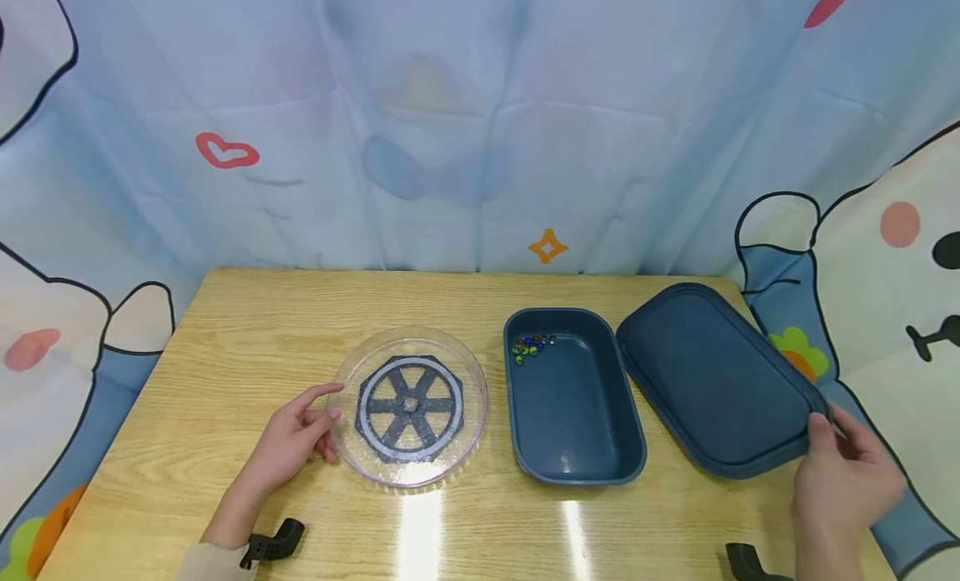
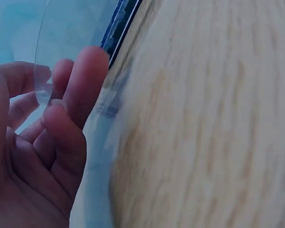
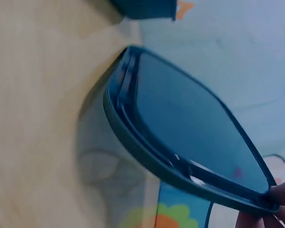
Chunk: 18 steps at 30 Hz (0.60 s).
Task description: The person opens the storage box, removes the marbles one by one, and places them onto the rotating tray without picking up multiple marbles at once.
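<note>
My left hand is at the left rim of a clear round turntable, which has a dark spoked base. The rim passes between its bent fingers, one fingertip showing through the clear plastic. My right hand pinches the near right corner of a dark blue lid, thumb on top. In the right wrist view the lid tilts, its held corner raised off the table. Left of it stands a matching rectangular container, uncovered, with several coloured glass marbles in its far left corner.
Everything stands on a light wooden table. A printed curtain hangs behind its far edge and around both sides. The container sits between the turntable and the lid, close to the lid's left end. A black strap is on the left wrist.
</note>
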{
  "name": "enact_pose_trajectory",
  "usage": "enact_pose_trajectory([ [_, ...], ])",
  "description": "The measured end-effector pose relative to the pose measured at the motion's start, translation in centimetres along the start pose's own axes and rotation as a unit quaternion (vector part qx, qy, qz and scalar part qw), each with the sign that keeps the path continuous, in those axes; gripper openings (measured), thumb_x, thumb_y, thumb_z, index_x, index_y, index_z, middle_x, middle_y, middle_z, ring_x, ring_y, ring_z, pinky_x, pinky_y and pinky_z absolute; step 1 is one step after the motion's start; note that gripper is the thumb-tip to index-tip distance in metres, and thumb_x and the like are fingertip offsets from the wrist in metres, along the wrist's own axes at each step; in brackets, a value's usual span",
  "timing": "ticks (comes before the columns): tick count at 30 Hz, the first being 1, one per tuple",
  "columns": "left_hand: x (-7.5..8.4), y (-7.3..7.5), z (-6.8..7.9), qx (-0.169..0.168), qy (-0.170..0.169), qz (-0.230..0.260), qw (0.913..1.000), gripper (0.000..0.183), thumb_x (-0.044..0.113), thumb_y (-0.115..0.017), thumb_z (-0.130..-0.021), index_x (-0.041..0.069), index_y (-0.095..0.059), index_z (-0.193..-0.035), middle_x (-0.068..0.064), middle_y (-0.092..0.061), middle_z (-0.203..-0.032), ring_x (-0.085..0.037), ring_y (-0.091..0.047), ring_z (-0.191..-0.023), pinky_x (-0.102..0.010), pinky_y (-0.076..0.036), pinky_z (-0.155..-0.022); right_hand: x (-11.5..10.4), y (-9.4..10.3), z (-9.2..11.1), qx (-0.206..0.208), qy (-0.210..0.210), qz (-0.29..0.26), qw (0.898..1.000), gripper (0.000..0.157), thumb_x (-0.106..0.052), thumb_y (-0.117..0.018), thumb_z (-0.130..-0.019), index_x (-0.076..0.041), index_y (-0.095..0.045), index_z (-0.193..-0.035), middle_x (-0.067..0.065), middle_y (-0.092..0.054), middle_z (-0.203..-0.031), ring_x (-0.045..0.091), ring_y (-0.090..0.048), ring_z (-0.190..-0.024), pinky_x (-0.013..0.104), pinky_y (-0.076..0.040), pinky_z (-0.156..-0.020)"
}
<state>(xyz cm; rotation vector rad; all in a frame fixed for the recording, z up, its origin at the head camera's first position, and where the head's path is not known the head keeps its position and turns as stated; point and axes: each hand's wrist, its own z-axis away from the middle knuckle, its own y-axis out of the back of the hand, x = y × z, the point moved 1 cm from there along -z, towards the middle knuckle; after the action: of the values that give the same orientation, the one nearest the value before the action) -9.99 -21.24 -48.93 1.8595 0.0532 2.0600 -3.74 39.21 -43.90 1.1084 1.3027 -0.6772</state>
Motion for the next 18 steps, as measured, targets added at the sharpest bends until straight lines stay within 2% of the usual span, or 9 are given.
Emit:
enact_pose_trajectory([
  [3,0.2,0.0,0.1,-0.011,0.010,-0.013,0.9998,0.043,0.019,-0.055,-0.104,0.012,-0.047,-0.146,-0.015,-0.062,-0.064,-0.031,-0.066,-0.055,-0.031,-0.051,-0.044,0.8,0.5,-0.3,-0.013,-0.005,0.102,0.995,0.036,-0.019,-0.062,-0.099,-0.019,-0.064,-0.134,-0.019,-0.057,-0.107,-0.010,-0.045,-0.078,0.006,-0.039,-0.066],
  [6,0.4,0.0,0.1,-0.024,0.018,-0.020,0.9994,0.042,0.019,-0.053,-0.105,0.013,-0.045,-0.146,-0.015,-0.063,-0.064,-0.031,-0.067,-0.056,-0.033,-0.052,-0.044,1.6,1.0,-0.9,-0.036,-0.017,0.166,0.985,0.039,-0.022,-0.060,-0.099,-0.017,-0.061,-0.138,-0.015,-0.057,-0.107,-0.011,-0.043,-0.073,0.007,-0.038,-0.056],
  [9,0.3,-0.1,0.1,-0.035,0.022,-0.014,0.9991,0.044,0.020,-0.053,-0.105,0.013,-0.044,-0.147,-0.016,-0.063,-0.065,-0.032,-0.067,-0.057,-0.035,-0.054,-0.046,2.1,1.3,-1.3,-0.068,-0.009,0.220,0.973,0.041,-0.023,-0.058,-0.100,-0.011,-0.059,-0.139,0.004,-0.065,-0.120,-0.014,-0.039,-0.065,0.009,-0.036,-0.047],
  [12,0.1,-0.3,0.2,-0.041,0.021,0.002,0.9989,0.046,0.021,-0.054,-0.105,0.013,-0.043,-0.148,-0.017,-0.064,-0.067,-0.032,-0.067,-0.057,-0.034,-0.054,-0.047,2.5,1.4,-1.6,-0.090,0.007,0.262,0.961,0.042,-0.023,-0.057,-0.101,-0.005,-0.059,-0.138,0.023,-0.062,-0.128,-0.020,-0.032,-0.058,0.009,-0.033,-0.044],
  [15,-0.3,-0.4,0.2,-0.042,0.020,0.027,0.9986,0.048,0.022,-0.055,-0.104,0.011,-0.041,-0.149,-0.018,-0.065,-0.069,-0.032,-0.068,-0.058,-0.034,-0.055,-0.049,2.7,1.4,-1.9,-0.116,0.012,0.295,0.948,0.042,-0.020,-0.058,-0.100,-0.001,-0.058,-0.138,0.029,-0.060,-0.125,-0.022,-0.029,-0.053,0.009,-0.032,-0.042],
  [16,-0.4,-0.5,0.2,-0.041,0.020,0.034,0.9984,0.048,0.022,-0.055,-0.104,0.011,-0.041,-0.149,-0.018,-0.066,-0.070,-0.032,-0.068,-0.058,-0.034,-0.055,-0.050,2.8,1.3,-2.1,-0.126,0.011,0.305,0.944,0.042,-0.019,-0.059,-0.100,0.000,-0.057,-0.137,0.029,-0.061,-0.123,-0.021,-0.030,-0.051,0.011,-0.034,-0.042],
  [17,-0.5,-0.5,0.3,-0.040,0.020,0.040,0.9982,0.048,0.022,-0.055,-0.104,0.010,-0.041,-0.149,-0.018,-0.066,-0.070,-0.032,-0.068,-0.058,-0.034,-0.055,-0.050,2.9,1.2,-2.2,-0.136,0.012,0.315,0.939,0.042,-0.018,-0.059,-0.100,0.002,-0.057,-0.137,0.030,-0.061,-0.122,-0.016,-0.036,-0.049,0.014,-0.041,-0.048],
  [18,-0.6,-0.6,0.3,-0.039,0.020,0.045,0.9980,0.048,0.022,-0.055,-0.104,0.010,-0.041,-0.148,-0.018,-0.066,-0.071,-0.032,-0.068,-0.058,-0.034,-0.055,-0.050,3.0,1.1,-2.3,-0.150,0.008,0.321,0.935,0.043,-0.017,-0.059,-0.100,0.003,-0.056,-0.138,0.030,-0.060,-0.122,-0.008,-0.048,-0.051,0.017,-0.047,-0.059],
])
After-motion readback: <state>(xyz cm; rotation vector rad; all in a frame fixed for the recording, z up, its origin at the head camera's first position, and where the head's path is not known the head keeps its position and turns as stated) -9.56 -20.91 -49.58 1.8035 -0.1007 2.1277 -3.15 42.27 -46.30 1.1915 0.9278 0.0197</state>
